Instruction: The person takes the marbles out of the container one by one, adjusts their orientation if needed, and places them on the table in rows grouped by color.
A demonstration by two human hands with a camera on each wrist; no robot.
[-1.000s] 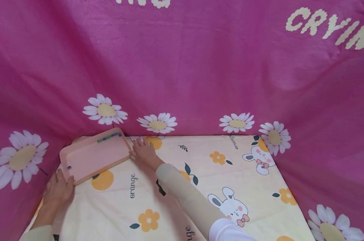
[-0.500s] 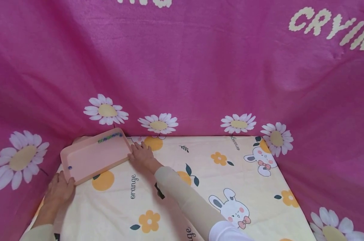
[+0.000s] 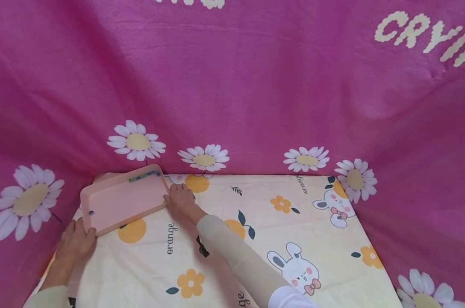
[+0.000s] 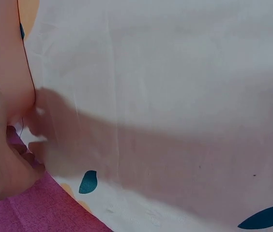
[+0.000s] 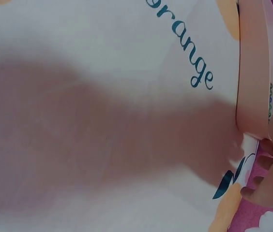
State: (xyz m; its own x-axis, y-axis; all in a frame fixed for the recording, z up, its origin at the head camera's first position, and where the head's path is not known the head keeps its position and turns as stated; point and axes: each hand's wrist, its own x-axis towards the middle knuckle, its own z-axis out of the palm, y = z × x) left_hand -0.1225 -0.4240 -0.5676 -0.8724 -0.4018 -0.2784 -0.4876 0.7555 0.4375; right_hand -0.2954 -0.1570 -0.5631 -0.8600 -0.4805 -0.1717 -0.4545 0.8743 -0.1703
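Observation:
A shallow pink rectangular tray (image 3: pixel 128 199) lies slanted at the far left of the patterned tablecloth. Small blue and green balls like marbles (image 3: pixel 144 176) line its far wall, and a lone dark blue marble (image 3: pixel 91 212) is near the left end. My left hand (image 3: pixel 75 241) holds the near left corner, thumb at the rim and fingers along the short end. At the right end, my right hand (image 3: pixel 181 201) grips the tray with its thumb on the wall and fingers bent. Both wrist views show the thumb at the tray's rim; parts of both hands are cut off there.
Another pink edge (image 3: pixel 104 176) peeks out behind the tray. A magenta curtain (image 3: pixel 232 94) printed with daisies hangs around the back and sides, close behind the tray. The tablecloth (image 3: pixel 225 248), with oranges, flowers and rabbits, extends to the right.
My right hand's fingers have gone from spread on the cloth to bent against the tray's right end. The tray has shifted slightly right. My left hand has stayed at its corner.

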